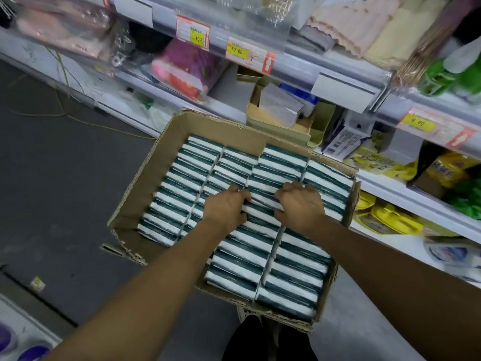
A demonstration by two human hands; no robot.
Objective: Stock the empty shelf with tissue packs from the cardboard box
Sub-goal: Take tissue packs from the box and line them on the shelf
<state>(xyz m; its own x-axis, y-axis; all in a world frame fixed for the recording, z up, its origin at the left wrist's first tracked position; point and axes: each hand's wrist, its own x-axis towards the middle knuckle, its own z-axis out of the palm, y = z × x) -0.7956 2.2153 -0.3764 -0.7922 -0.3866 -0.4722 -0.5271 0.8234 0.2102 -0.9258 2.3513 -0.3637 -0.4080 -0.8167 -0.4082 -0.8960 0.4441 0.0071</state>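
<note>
Our forearms reach down into the cardboard box [156, 162], packed full with tissue packs [242, 246]; left hand [226, 207] and right hand [302, 205] curl their fingers around one cluster mid-box; we judge the picking underway; next, lift them clear toward the shelf [390, 183].

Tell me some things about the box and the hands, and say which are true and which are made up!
1. The brown cardboard box is packed with teal-and-white tissue packs. True.
2. Both hands are up at the shelf. False: the left hand and right hand are down in the box, fingers curled around packs in the middle rows.
3. The packs stand in four rows. True.
4. The box is nearly empty. False: every row looks full.
5. Yellow price tags hang on the grey shelf edge. True.
</note>
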